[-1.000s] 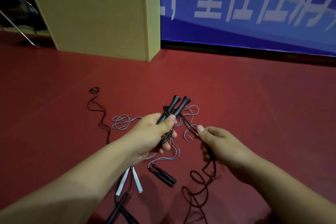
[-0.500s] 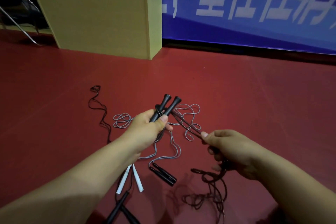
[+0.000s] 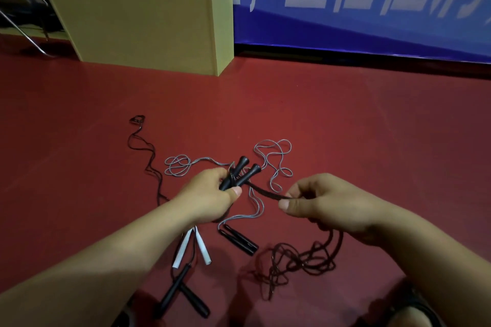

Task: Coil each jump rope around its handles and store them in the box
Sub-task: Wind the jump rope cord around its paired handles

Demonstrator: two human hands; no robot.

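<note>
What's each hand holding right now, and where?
Left hand grips the black handles mid-shaft; right hand pinches that rope's dark cord.

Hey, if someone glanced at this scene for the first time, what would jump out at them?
First, the two hands in the middle: the left hand grips a pair of black handles, while the right hand pinches the dark rope stretched from them. Around them, on the red floor, lie loose ropes, among them a grey rope and white handles. Behind stands a tan box against a blue banner.
</note>
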